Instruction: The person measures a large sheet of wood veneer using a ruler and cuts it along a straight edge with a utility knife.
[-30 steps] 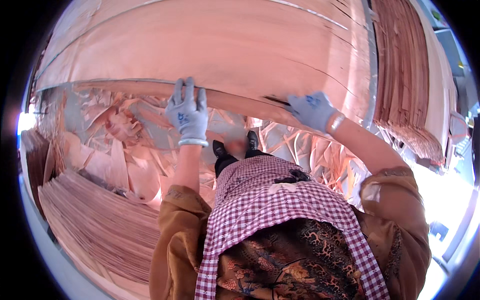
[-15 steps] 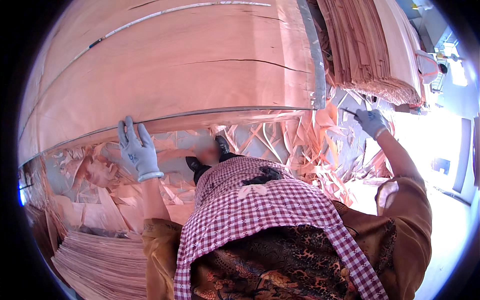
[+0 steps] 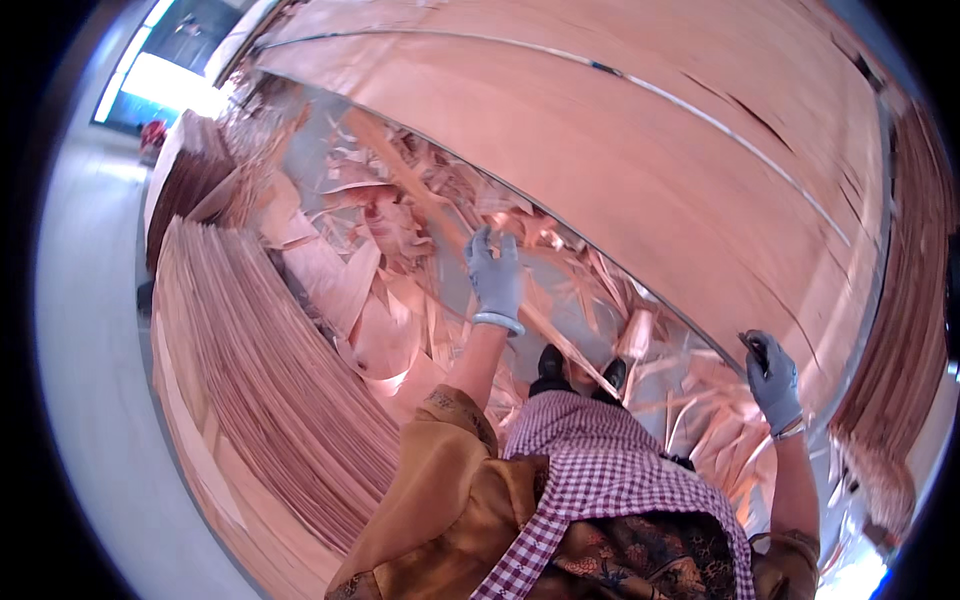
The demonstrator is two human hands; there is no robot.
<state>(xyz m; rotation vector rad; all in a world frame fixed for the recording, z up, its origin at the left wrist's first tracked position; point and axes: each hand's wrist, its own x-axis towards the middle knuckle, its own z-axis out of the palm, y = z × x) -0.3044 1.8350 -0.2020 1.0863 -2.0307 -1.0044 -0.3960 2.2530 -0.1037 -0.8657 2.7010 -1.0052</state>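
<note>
My left hand (image 3: pixel 495 283), in a grey glove, is over the littered floor, away from the stack. Its fingers are curled at a long, narrow veneer strip (image 3: pixel 425 195) that runs out on both sides of the hand; the palm hides the grip. My right hand (image 3: pixel 776 390), also gloved, is closed on a thin, dark, blade-like tool (image 3: pixel 747 342), mostly hidden by the fingers. It is beside the near edge of a large pinkish veneer sheet (image 3: pixel 700 190). A thin pale rod with a dark band (image 3: pixel 530 46) lies across the sheet.
Torn veneer scraps (image 3: pixel 375 225) litter the floor around my shoes (image 3: pixel 551 362). A tall veneer stack (image 3: pixel 270 370) stands at the left, with another stack (image 3: pixel 895 290) at the far right. A bright window (image 3: pixel 170 85) shows at the upper left.
My view has swung left. My left hand has come off the sheet's edge, and a long strip now lies apart from that edge. My right hand still holds the dark tool, now close to the sheet.
</note>
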